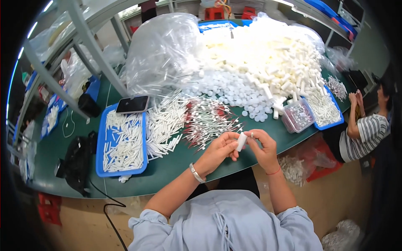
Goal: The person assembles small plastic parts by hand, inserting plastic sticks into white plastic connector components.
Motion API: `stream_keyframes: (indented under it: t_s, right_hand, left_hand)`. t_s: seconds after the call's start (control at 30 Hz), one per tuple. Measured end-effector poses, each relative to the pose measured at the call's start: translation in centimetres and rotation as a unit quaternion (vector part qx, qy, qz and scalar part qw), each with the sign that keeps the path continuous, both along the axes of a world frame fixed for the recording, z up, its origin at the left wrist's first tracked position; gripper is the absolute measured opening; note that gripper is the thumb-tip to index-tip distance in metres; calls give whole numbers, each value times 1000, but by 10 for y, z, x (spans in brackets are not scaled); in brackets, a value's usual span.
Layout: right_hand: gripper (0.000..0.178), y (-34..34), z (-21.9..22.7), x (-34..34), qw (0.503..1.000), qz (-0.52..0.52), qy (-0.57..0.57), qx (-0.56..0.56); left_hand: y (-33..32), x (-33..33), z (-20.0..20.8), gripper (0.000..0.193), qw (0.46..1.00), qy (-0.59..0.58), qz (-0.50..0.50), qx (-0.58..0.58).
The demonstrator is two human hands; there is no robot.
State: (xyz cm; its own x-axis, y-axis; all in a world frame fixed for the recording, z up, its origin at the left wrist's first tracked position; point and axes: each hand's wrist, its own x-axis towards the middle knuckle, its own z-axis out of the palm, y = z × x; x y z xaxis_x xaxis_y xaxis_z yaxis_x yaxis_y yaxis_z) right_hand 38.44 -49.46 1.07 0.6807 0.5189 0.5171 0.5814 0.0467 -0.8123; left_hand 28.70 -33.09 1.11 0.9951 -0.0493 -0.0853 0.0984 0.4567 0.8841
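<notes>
A short white plastic tube is pinched between the thumb and fingers of my left hand, above the table's front edge. My right hand is closed at the tube's upper end, thumb and fingertips together; anything between them is too small to make out. Just beyond my hands lies a pile of thin red-and-white wired parts. Next to it are loose slim white sticks. Farther back are translucent white round caps and a large heap of cream-white cylinders.
At left, a blue tray holds white sticks, with a phone on its far end. A clear tub and another blue tray stand at right. A big plastic bag sits behind. A co-worker in a striped shirt works at right.
</notes>
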Motion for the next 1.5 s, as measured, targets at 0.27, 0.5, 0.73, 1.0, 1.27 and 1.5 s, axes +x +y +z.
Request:
stream_keyframes:
  t_s: [0.27,0.5,0.73,1.0,1.27,1.5]
  right_hand:
    - [14,25,9,-22,998,-13,-60,-33]
    - [15,20,7,-25,992,36,-85,-87]
    - [19,17,25,-13,970,101,-180,-130]
    - [41,15,40,-6,895,174,-303,-278]
    - [41,32,45,-13,921,237,-232,-205]
    - [26,24,40,1,930,135,-257,-225]
  left_hand:
    - [-3,-21,-8,34,964,-7,172,201]
    - [8,-34,-11,34,976,16,130,171]
    - [16,-45,0,28,944,-25,154,290]
    - [26,-50,9,45,954,22,86,285]
    - [36,-39,16,60,975,39,21,219]
    - [98,43,1,31,678,-203,292,643]
